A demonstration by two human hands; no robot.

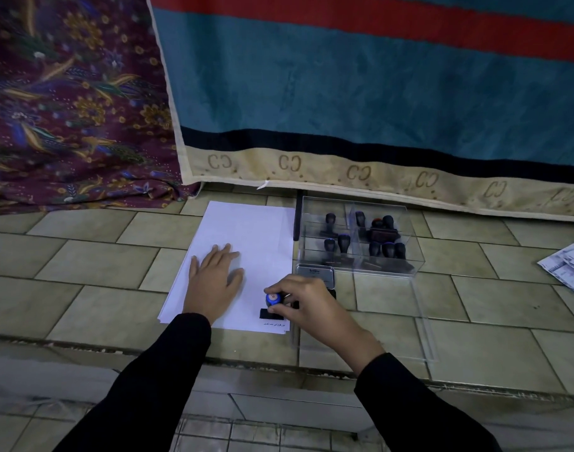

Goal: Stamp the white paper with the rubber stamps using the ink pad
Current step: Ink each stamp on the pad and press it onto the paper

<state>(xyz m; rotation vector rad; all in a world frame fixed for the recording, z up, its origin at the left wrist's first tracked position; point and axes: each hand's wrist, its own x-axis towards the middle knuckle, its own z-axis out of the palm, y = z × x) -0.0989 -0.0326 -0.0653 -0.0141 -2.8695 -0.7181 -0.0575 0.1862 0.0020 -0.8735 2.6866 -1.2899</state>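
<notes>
My one head-worn camera looks forward and down, close above my left hand [214, 282] and right hand [308, 305] over the tiled floor [83, 272], reaching the teal blanket [344, 93] at its far edge.

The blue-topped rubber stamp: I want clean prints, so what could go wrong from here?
The blue-topped black rubber stamp, pinched by the right hand, stands right beside a black imprint on the white paper, near its lower right corner; prints might overlap or smudge. The left hand lies flat on the sheet's left part, so that corner could shift.
</notes>
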